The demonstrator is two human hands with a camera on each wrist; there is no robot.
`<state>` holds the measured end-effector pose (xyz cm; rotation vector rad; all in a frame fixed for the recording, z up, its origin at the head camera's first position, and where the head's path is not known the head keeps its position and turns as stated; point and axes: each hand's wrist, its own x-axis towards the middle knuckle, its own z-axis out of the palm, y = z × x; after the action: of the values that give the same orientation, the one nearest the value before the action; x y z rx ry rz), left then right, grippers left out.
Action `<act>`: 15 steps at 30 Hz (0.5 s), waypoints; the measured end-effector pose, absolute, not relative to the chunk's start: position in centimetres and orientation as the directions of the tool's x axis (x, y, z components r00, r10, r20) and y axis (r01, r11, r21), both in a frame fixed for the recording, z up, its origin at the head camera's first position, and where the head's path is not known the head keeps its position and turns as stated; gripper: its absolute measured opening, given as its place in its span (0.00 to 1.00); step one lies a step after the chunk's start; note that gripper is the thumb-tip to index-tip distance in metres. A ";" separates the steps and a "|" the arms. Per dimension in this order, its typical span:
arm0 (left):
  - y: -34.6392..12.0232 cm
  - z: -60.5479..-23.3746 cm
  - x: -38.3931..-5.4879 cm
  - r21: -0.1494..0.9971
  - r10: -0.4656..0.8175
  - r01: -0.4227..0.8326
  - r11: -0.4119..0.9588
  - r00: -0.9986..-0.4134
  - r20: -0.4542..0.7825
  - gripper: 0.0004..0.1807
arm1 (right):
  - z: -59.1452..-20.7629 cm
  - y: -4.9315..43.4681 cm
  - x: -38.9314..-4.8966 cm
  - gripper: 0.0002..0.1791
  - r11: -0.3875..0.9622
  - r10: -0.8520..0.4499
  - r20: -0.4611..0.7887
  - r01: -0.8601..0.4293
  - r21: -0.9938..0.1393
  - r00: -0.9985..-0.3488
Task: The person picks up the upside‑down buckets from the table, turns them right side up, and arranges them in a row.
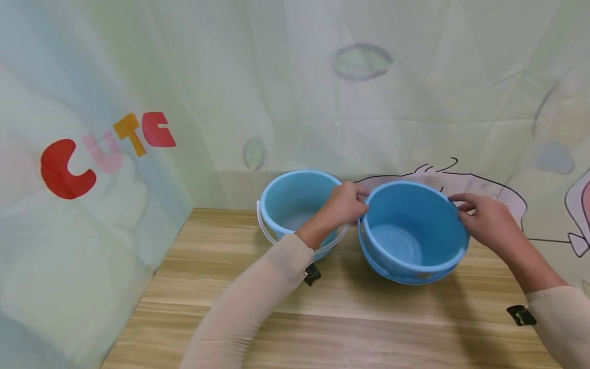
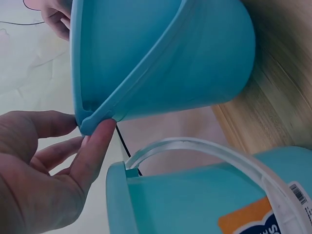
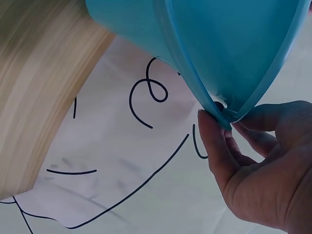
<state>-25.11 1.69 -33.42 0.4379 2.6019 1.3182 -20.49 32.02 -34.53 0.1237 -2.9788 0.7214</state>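
A blue bucket (image 1: 401, 230) with a blue handle (image 2: 151, 56) tilts toward me on the right part of the table. My left hand (image 1: 346, 204) pinches its rim at the left handle joint, thumb and fingers on either side in the left wrist view. On the opposite side my right hand (image 1: 488, 220) pinches the rim at the other handle joint, also seen in the right wrist view. Its handle hangs down along the front. Just left stands a lighter blue bucket (image 1: 288, 197) with a white handle (image 2: 195, 145), partly hidden behind my left forearm. Both buckets look empty inside.
The wood-grain table (image 1: 221, 287) extends in front of the buckets. A printed cloth (image 1: 295, 102) hangs behind them and along the left side. An orange label (image 2: 243, 217) shows on the lighter bucket's side.
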 end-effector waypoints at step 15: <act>2.8 -33.7 -25.3 0.726 0.363 0.202 0.657 -0.929 -0.071 0.12 | -35.2 32.5 -21.5 0.25 0.886 -0.060 -0.031 -0.039 -0.462 -0.998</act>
<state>-25.29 2.81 -33.72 0.4600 2.6648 1.1296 -21.51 32.48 -35.22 0.0816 -3.0942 0.7572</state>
